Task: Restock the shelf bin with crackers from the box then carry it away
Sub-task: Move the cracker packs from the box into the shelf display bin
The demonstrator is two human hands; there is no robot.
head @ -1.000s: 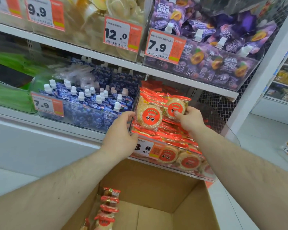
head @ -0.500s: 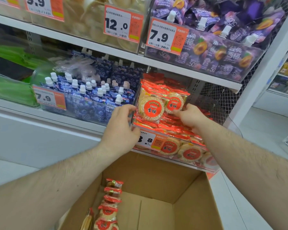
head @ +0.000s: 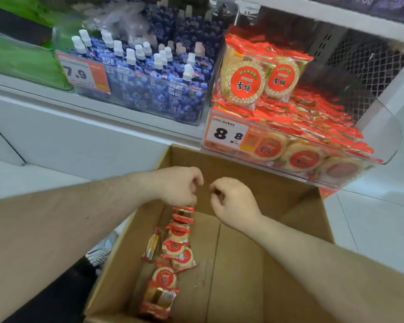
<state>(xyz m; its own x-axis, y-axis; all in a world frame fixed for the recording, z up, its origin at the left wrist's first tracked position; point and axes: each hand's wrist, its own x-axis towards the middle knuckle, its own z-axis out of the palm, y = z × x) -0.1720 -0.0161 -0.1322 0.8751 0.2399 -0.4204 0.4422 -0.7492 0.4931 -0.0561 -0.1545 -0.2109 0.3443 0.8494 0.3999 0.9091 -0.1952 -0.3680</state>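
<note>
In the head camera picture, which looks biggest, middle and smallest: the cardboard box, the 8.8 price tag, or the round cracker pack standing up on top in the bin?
1. cardboard box, by far
2. standing cracker pack
3. 8.8 price tag

The pack and tag look nearly alike, so that order is unsure.

The clear plastic shelf bin [head: 380, 145] sits on the shelf above and beyond the hands, packed with round rice crackers in red-and-clear wrappers [head: 313, 117]; two packs [head: 243, 82] stand upright at its back left, the rest lie flat. The open brown cardboard box [head: 278, 197] lies directly beneath the hands. A loose row of the same cracker packs [head: 176, 250] runs along the box's left side, below the left hand.
</note>
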